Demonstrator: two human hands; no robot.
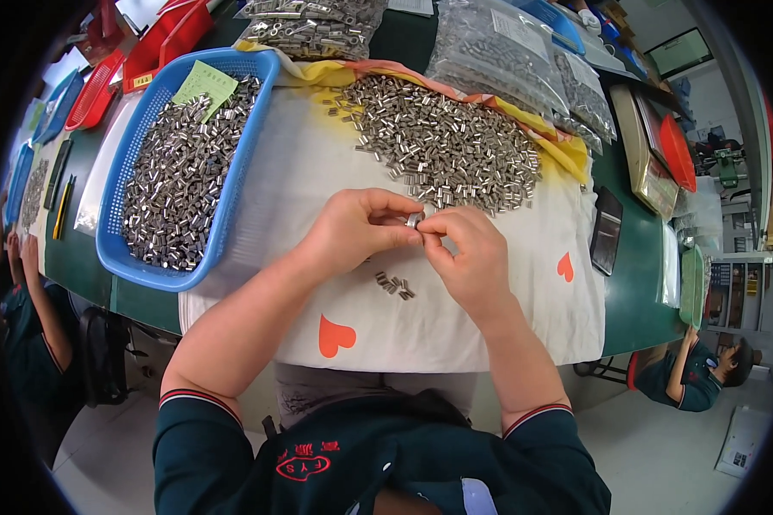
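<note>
Both my hands meet over the white cloth (266, 292), just in front of a big pile of small silvery metal pieces (447, 142). Between finger and thumb, my left hand (361, 225) pinches a small shiny metal piece (413, 221). The fingertips of my right hand (465, 249) close on the same piece from the other side. Its exact shape is partly hidden by the fingers. Below the hands, several loose metal pieces (394, 285) lie in a little group on the cloth.
To the left stands a blue plastic basket (110, 232) filled with similar pieces and a green paper slip (204, 88). Clear bags of metal parts (494, 56) line the back. A black phone (606, 230) lies at right. Co-workers sit at left (34, 318) and right (700, 373).
</note>
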